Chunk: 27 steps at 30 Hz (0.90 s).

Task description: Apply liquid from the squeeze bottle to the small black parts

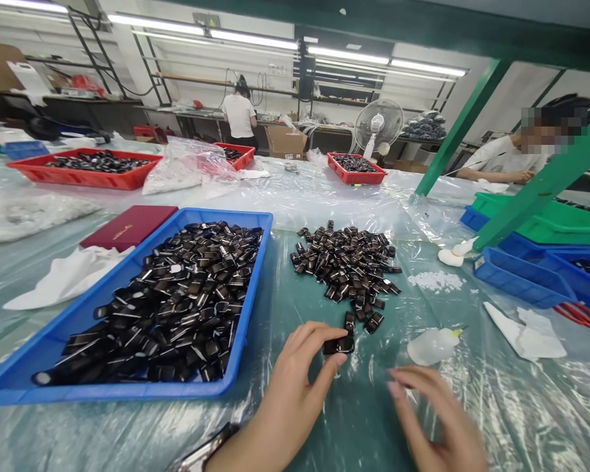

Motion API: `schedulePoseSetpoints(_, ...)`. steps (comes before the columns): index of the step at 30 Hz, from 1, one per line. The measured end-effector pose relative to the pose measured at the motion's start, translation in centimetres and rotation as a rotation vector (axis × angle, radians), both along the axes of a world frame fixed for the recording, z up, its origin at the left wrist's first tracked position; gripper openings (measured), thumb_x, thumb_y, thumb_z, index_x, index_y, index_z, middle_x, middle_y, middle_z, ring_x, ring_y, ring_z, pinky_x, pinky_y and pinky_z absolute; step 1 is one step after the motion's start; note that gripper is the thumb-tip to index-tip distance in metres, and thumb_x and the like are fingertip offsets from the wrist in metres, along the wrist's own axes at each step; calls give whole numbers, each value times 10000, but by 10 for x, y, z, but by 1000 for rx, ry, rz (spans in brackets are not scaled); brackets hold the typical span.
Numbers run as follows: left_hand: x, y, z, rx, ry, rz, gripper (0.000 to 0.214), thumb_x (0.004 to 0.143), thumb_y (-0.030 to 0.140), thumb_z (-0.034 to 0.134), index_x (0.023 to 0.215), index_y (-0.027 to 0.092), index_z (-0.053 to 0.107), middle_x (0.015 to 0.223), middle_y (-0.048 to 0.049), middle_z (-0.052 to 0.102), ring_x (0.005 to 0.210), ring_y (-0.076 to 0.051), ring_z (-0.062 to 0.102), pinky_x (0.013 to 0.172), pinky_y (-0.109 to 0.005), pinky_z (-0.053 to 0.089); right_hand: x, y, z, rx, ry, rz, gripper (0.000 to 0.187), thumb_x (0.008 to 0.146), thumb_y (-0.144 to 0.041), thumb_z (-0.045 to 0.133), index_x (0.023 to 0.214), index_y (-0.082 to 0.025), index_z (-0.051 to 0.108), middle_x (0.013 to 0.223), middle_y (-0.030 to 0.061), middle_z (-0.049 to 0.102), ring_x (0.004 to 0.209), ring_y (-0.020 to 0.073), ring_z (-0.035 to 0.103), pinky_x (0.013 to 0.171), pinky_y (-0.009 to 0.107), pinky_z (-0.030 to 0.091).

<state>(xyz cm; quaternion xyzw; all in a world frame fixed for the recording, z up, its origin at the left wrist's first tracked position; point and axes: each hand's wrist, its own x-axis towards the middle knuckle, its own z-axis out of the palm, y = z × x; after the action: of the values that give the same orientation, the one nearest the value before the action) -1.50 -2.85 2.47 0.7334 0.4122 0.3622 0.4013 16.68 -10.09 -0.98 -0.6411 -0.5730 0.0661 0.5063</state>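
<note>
Plastic-covered table [280, 308]. Blue tray [103, 393] sat left, heaped with black parts. Loose pile [347, 269] lay right of it. Left hand [295, 387] pinched one black part [338, 344] by the pile's near edge. Right hand [432, 419] hovered open, empty, blurred. Small bottle [430, 345] sat beyond it.

Glossy black plastic parts [347, 265] on crinkled clear plastic sheeting [324, 190]; blue plastic tray [255, 288].
</note>
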Motion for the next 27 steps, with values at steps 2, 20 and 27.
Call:
schedulePoseSetpoints(2,0,0,-1,54,-7,4,204,1001,215,512,1166,280,611,1146,-51,628,1089,-258,580,919,-428,485,-15,7,-5,-108,-103,277,216,965,-237,533,1117,-307,670,1104,75,648,960,258,664,749,351,529)
schedulePoseSetpoints(20,2,-3,-2,155,-38,-137,258,974,112,531,1173,252,615,1118,-55,623,1046,-242,589,893,-389,489,-19,18,26,-182,848,362,182,876,-433,684,804,-266,678,800,-2,576,719,156,584,701,246,482)
schedulePoseSetpoints(27,3,-1,-10,301,-54,-180,279,989,108,529,1195,277,611,1112,-43,634,1012,-225,588,859,-350,479,-11,22,27,-420,1223,488,171,797,-398,795,805,-243,721,706,-12,554,672,140,534,696,245,462)
